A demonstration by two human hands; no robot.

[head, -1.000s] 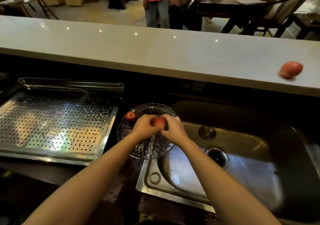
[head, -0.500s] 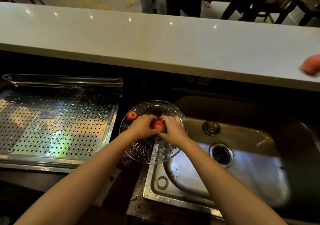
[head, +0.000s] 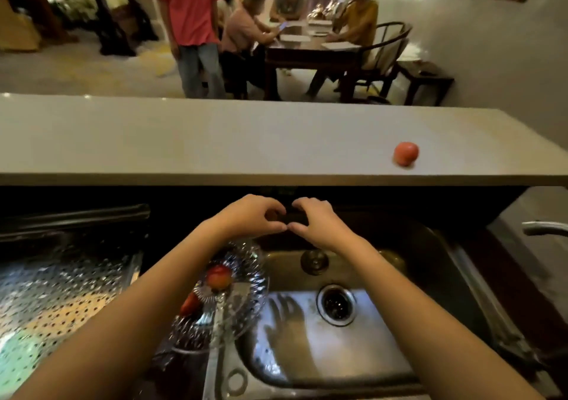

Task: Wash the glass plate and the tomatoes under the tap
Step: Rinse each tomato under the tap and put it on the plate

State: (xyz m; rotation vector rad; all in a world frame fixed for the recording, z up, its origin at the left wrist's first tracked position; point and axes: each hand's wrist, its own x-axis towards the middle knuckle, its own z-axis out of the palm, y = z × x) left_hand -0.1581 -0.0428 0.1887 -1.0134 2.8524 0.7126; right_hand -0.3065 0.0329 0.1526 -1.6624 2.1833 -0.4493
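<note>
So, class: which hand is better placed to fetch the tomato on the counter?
Right. The counter tomato lies far right, on the side of the right hand; the left hand would have to cross over. Both hands look empty, raised above the sink.

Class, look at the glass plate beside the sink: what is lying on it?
A tomato lies near the middle of the glass plate; a second tomato lies beside the left forearm. The forearm covers the plate's left part, so anything there is hidden.
</note>
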